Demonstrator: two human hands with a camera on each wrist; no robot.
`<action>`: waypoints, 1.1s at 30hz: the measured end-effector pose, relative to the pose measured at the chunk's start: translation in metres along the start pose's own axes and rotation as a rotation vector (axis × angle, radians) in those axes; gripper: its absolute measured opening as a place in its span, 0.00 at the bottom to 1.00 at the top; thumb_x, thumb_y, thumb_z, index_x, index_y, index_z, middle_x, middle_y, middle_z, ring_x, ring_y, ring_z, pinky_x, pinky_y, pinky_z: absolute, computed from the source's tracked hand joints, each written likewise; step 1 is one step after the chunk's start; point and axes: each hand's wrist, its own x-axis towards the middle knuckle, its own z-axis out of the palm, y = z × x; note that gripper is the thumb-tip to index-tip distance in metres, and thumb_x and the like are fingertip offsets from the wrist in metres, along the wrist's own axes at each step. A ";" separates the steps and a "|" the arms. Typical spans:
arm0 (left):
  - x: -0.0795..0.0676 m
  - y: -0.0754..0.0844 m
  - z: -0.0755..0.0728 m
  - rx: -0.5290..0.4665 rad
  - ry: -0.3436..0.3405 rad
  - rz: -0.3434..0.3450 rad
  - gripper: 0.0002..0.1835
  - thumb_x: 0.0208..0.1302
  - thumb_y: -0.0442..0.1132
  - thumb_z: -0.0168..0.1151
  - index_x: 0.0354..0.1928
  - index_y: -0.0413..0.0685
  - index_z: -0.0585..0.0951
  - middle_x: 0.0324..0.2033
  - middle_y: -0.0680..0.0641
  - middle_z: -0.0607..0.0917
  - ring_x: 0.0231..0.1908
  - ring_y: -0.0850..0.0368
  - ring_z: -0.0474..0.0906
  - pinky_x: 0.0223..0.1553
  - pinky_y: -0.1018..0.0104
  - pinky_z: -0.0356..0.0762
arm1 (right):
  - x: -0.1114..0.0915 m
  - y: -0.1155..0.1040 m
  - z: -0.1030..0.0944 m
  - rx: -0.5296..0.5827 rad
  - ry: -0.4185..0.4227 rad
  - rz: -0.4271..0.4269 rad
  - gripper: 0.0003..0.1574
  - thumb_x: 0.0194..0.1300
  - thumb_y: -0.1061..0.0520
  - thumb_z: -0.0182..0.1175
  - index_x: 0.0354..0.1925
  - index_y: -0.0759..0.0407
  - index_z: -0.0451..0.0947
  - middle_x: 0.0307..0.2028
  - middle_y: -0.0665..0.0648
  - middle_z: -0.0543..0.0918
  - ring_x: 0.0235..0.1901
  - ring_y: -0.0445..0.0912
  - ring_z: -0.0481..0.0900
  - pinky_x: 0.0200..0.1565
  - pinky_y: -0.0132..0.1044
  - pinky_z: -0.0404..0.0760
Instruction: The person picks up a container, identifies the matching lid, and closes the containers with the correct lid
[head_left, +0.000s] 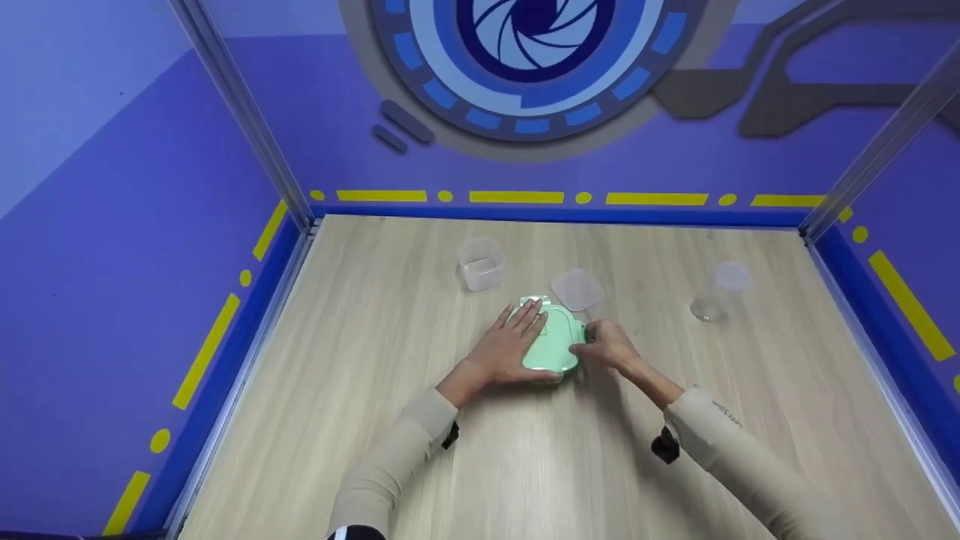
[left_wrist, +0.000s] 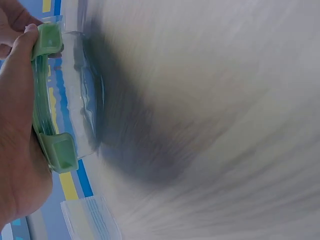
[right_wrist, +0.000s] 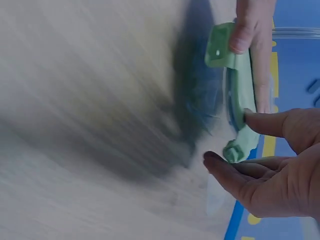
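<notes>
A clear food container (left_wrist: 85, 95) with a mint-green clip lid (head_left: 553, 341) stands on the table. My left hand (head_left: 510, 351) lies across the lid, fingers spread and fairly straight, with the thumb along the near edge. At the lid's right side, my right hand (head_left: 609, 345) holds the side clip (right_wrist: 233, 151). Its thumb rests on the lid's rim while the other fingers curl beneath the raised clip, as the right wrist view shows. Another green clip (right_wrist: 220, 46) hangs down at the near side. The palm hides part of the lid.
Behind the container are a small translucent tub (head_left: 481, 264) and a flat translucent lid (head_left: 577, 289). Farther right, a clear jar (head_left: 707, 309) with a whitish cap (head_left: 731, 277) lies or stands. Blue walls (head_left: 525, 172) border the wooden table (head_left: 375, 337).
</notes>
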 end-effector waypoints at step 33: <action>0.005 -0.003 0.006 -0.002 0.056 0.044 0.62 0.60 0.81 0.50 0.82 0.45 0.48 0.83 0.42 0.45 0.83 0.49 0.40 0.81 0.46 0.42 | 0.033 -0.004 -0.018 0.244 -0.293 0.265 0.11 0.65 0.66 0.67 0.26 0.64 0.78 0.20 0.52 0.82 0.25 0.43 0.83 0.45 0.48 0.89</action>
